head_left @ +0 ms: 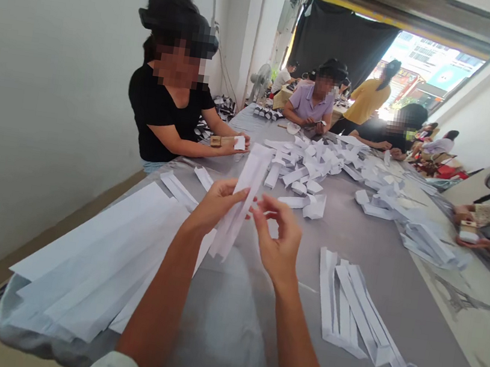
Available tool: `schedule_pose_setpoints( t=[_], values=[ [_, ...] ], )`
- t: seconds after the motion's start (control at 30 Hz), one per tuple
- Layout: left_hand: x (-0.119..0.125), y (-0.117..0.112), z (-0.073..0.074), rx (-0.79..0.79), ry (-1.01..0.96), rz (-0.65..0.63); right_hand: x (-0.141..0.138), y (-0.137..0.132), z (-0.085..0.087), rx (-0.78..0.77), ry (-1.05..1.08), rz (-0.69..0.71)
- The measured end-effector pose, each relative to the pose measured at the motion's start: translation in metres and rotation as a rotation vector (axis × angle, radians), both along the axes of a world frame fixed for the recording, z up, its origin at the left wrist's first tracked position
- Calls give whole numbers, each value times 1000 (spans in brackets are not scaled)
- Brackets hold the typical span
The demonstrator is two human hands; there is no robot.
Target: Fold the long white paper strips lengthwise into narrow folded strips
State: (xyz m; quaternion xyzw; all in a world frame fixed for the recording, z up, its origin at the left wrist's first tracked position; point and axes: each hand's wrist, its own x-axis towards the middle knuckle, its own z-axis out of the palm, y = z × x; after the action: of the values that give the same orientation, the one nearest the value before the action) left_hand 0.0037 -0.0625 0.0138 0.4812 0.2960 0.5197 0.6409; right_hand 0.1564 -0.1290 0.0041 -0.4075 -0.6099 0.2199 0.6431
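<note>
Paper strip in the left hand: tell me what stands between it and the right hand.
Nothing visible does. The left hand holds the paper strip, and the right hand sits just beside it, with only a small gap between them.

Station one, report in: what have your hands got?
Left hand gripping folded white paper strip. Right hand beside it, fingers raised. Loose paper strips off to the right.
</note>
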Motion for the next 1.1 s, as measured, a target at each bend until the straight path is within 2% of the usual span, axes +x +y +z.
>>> schedule_pose_setpoints(
  t=[0.1,0.2,0.27,0.4,0.53,0.63,0.73,0.83,0.93,1.0,1.1],
  values=[
    [5,-7,1,17,163,-251,11,9,0,-74,258,-164],
    [11,-12,4,35,292,-438,29,15,1,-146,327,-128],
    [17,-15,6,30,337,-518,39,17,1,-161,334,-117],
    [28,-19,6,52,365,-509,52,18,0,-98,283,-288],
    [34,-20,4,90,400,-475,62,17,3,17,49,-467],
    [34,-20,3,114,423,-455,70,13,7,69,-122,-399],
    [33,-19,2,160,402,-437,72,12,10,57,-167,-275],
    [33,-17,2,254,450,-453,69,14,8,-8,13,-217],
    [32,-14,3,416,574,-397,69,17,6,-99,229,-144],
    [29,-12,4,491,639,-359,74,18,6,-156,292,-67],
    [26,-12,5,499,660,-370,82,17,6,-228,339,60]
  ],
)
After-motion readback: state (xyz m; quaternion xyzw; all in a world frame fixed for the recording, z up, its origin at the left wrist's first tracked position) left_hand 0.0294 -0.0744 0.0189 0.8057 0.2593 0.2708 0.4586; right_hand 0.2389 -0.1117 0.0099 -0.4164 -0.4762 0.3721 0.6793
